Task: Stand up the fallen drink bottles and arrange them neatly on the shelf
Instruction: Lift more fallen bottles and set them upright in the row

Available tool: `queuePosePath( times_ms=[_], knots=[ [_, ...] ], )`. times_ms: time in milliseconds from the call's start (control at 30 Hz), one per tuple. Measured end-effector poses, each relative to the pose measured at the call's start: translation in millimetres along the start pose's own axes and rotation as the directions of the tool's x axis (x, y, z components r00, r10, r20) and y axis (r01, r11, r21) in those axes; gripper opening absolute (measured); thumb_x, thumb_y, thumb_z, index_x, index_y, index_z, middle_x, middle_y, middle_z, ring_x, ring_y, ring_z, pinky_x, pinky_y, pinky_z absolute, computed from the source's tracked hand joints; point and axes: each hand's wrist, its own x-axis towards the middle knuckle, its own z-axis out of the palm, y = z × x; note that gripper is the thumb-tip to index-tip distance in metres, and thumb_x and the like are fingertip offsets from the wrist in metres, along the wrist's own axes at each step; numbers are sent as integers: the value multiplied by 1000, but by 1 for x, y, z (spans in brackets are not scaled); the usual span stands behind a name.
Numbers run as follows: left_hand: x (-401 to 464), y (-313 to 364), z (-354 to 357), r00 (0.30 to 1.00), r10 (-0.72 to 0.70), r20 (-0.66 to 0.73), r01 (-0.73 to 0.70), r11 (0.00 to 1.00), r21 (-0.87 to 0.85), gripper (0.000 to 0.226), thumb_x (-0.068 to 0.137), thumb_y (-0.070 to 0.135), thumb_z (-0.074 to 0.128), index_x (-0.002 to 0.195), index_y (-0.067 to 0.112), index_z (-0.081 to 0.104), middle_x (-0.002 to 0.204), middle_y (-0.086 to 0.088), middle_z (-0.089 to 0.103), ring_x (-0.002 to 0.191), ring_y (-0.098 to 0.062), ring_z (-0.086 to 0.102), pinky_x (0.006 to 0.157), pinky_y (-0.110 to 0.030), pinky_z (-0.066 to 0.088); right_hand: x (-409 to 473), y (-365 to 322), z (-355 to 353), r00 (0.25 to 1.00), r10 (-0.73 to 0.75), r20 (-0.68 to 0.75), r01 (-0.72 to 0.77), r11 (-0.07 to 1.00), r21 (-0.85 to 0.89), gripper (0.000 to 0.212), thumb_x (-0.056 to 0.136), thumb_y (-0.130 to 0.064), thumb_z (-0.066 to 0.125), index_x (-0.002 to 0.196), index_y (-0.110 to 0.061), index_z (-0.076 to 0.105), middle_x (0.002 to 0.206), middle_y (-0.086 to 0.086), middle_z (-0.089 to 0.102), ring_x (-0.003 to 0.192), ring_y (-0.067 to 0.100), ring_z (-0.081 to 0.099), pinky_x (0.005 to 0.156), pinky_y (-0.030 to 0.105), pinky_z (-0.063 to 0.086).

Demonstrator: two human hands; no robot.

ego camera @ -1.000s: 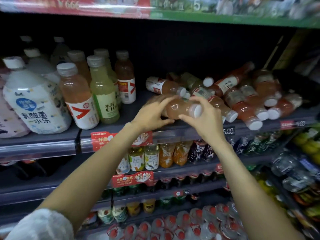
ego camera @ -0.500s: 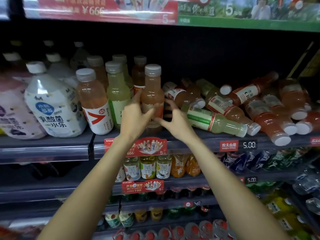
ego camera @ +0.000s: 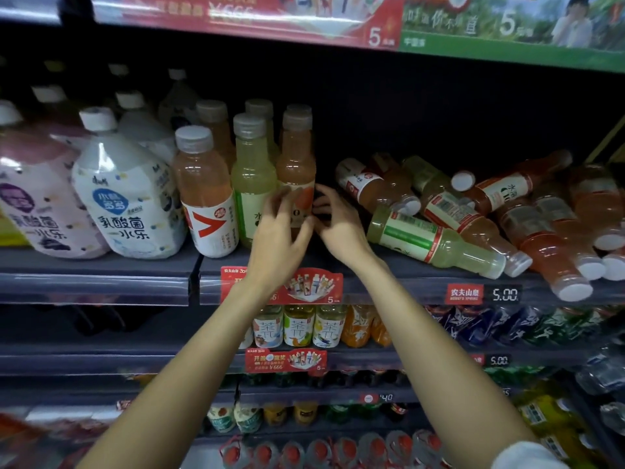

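An orange drink bottle (ego camera: 297,164) with a grey cap stands upright on the dark shelf (ego camera: 389,270), just right of an upright pale green bottle (ego camera: 253,170). My left hand (ego camera: 277,235) holds its lower label from the front left, and my right hand (ego camera: 338,228) curls against its right side. To the right, several fallen bottles lie in a pile with their caps toward me: a pale green one (ego camera: 436,242) in front and orange ones (ego camera: 548,252) behind and beside it. The held bottle's base is hidden by my hands.
Upright bottles stand to the left: an orange one with a red-and-white label (ego camera: 206,194) and large white jugs (ego camera: 125,201). A price rail (ego camera: 483,294) runs along the shelf front. Lower shelves hold rows of other drinks (ego camera: 299,324). A gap lies between the upright bottles and the pile.
A second ago the orange bottle lay sideways in both my hands. It was then turned upright and moved left and back beside the green bottle, where my hands hold it.
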Motion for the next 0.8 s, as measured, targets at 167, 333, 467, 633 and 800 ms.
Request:
queuePosePath(
  times_ms=[167,333,467,633,800],
  knots=[
    [1,13,9,997,52,-58,-48,997,64,43,89,12,61,130,5,50,130,-18,48,108,-23,52,88,-19,38,-26,25,-52,991,-124,46,133,934,-332,46,92,-22,58,136,-22,45,138,4,48,133,18,35,106,27,30],
    [24,36,55,860,382,339,-446,885,134,60,83,30,68,137,14,47,128,-11,53,119,-27,47,95,-39,46,-59,46,-129,997,-78,22,72,718,-692,64,85,-41,63,140,-19,40,135,11,50,129,31,36,104,39,31],
    [46,62,100,705,371,605,-575,798,180,78,82,34,70,148,16,32,147,-11,40,134,-28,36,110,-36,30,-70,67,-166,980,157,125,18,553,-833,86,81,-61,57,146,-18,21,142,14,40,130,33,34,106,40,28],
    [46,81,128,706,302,641,-611,717,336,72,81,38,71,142,21,39,143,-6,45,133,-27,39,105,-38,35,-72,80,-184,982,80,170,103,528,-843,74,81,-64,55,137,-20,35,123,7,58,119,26,48,100,38,31],
    [27,70,113,846,429,316,-526,768,365,69,72,44,77,131,15,53,124,-10,61,109,-35,59,79,-42,53,-77,76,-197,985,-136,106,156,443,-883,61,85,-52,59,134,-20,40,118,10,59,115,32,50,96,44,36]
  ],
)
